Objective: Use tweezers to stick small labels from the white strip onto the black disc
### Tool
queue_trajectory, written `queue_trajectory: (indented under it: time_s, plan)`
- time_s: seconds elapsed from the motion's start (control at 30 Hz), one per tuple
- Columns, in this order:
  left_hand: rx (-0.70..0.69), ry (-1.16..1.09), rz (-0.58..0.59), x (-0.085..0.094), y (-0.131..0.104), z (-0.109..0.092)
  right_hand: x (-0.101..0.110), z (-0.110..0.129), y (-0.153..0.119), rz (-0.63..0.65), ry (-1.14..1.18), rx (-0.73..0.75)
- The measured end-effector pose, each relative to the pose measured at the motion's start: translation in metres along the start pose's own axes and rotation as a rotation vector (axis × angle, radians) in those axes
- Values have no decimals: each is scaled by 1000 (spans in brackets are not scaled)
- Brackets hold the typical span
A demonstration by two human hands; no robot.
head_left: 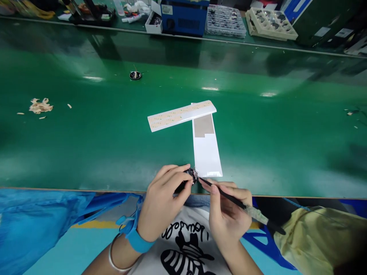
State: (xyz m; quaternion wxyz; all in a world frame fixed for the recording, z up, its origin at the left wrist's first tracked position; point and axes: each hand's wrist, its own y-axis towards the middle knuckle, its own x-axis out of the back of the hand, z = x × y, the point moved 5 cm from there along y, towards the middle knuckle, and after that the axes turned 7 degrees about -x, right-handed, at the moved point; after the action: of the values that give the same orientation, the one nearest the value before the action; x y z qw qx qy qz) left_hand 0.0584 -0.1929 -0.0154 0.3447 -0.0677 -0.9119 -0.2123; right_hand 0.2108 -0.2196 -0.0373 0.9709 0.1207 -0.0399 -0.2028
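Observation:
Near the table's front edge, my left hand (168,194) has its fingers wrapped round a small round black device (191,175) with a shiny inside. A dark pointed tool (233,199) with a wrapped grey section is pinched in my right hand (229,210). Its tip touches or nearly touches the right side of the device. Just beyond my hands lies a white sheet (208,154) with a grey patch. Across the sheet's far end rests a long strip (177,115) with small beige and green marks.
On the green table (100,145) are a second round black part (135,75) and, at the left, a pile of beige scraps (41,106). A back shelf holds a blue box (184,17), a clear compartment tray (225,21) and a cream tray (272,23).

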Motion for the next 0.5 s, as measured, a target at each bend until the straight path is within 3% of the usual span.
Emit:
queue_trajectory:
  time_s: [0.3,0.5]
  plan:
    - [20,-21,-75,1,2,3,-5,0,-6,8,-61,132]
    - [13,-35,-99,0,1,5,-8,3,-6,-20,-80,130]
